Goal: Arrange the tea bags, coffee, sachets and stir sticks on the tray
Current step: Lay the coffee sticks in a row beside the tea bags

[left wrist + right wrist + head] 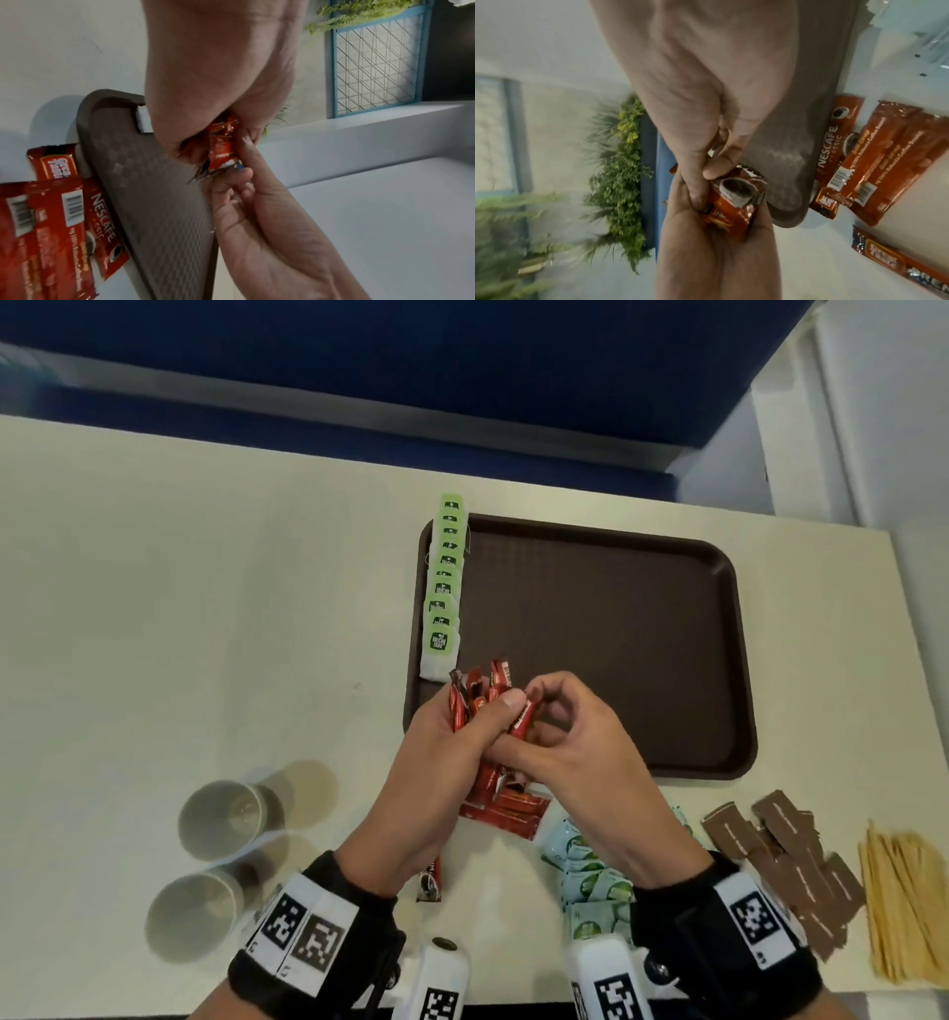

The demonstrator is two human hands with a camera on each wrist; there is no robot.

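Left hand (441, 752) grips red coffee sticks (475, 698) over tray (739, 660) corner; right hand (580, 762) pinches one.

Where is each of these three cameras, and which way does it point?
Head: worn on the head, looking down at the table, tray, both hands and wristbands.
Left wrist: on the left wrist, looking along the left hand at the coffee sticks it grips; the right hand reaches in.
Right wrist: on the right wrist, mirrored, toward plants.
All three share the coffee sticks and tray.

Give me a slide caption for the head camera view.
Both hands sorting red coffee sticks over a brown tray lined with tea bags.
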